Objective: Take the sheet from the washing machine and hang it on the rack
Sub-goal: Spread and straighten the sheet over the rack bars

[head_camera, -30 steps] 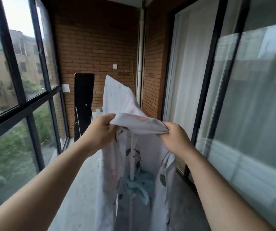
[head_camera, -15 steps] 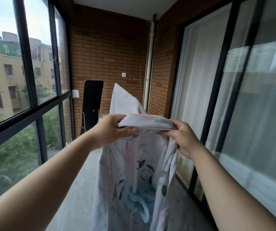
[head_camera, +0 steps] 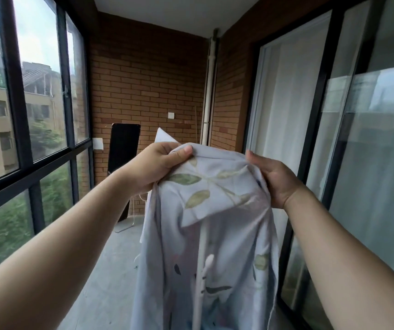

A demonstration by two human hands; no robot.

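While left hand (head_camera: 160, 165) pinches the top edge of the sheet (head_camera: 215, 234), right hand (head_camera: 274, 179) cups the other side; grip hidden, cannot tell. Sheet drapes over, seemingly, the rack pole (head_camera: 202, 256). Hanging step; next: spread fabric evenly.

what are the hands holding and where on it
The sheet, along its bunched top edge: left hand pinches the left end, right hand grips the right end.

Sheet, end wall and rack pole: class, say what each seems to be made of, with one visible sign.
Sheet: thin woven cloth, perhaps cotton, matt; it creases and drapes softly, with a printed leaf pattern. Wall: matt brown brick, with mortar joints in courses. Rack pole: smooth white, plastic or painted metal; cannot tell which.
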